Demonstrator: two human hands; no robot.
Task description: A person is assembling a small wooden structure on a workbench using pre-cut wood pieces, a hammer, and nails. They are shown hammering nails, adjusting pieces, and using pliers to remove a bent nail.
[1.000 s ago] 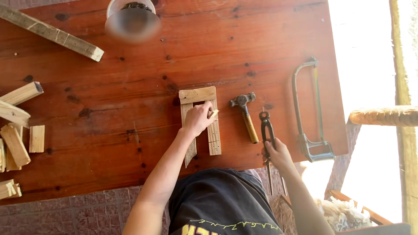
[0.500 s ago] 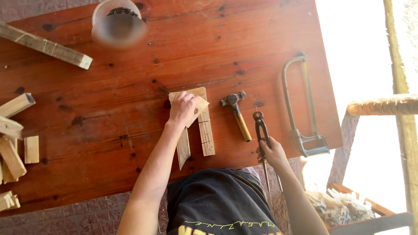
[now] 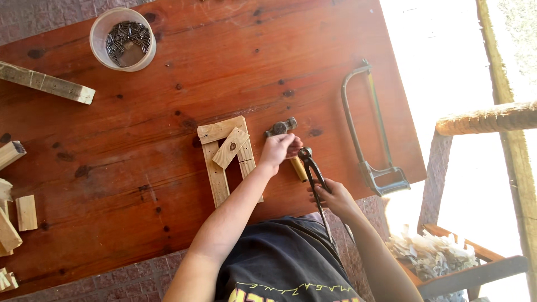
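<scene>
Looking from left to right across the reddish-brown wooden table (image 3: 168,140), we count first a cluster of pale cut wood blocks (image 3: 14,218) at the left edge; about six show, some cropped by the frame. Above them one long pale wooden batten (image 3: 47,83) lies slanted, and near the top one round translucent plastic tub (image 3: 123,38) holds a heap of dark nails (image 3: 127,38), too many and too tangled for us to count.

Near the middle lies one small assembly of pale wooden slats (image 3: 221,162): two long slats run toward the person, one crosspiece sits over their far ends, and one short loose-looking piece lies diagonally on top, making four pieces.

Just to the right, our left hand (image 3: 279,150) rests over one hammer with a dark metal head and yellowish wooden handle (image 3: 282,127); the fingers curl downward over the handle near the head, though we cannot tell if they actually grip it. Touching close beside it is one pair of dark metal pincers (image 3: 313,176), its head beside the left hand's fingertips. Our right hand (image 3: 333,197) is wrapped around the pincers' long handles at the table's near edge, fingers closed on them.

Further right lies one metal-framed hacksaw (image 3: 366,134), well apart from both hands. Beyond the table edge stand one rough wooden post (image 3: 486,118) and one wooden chair (image 3: 464,268).
</scene>
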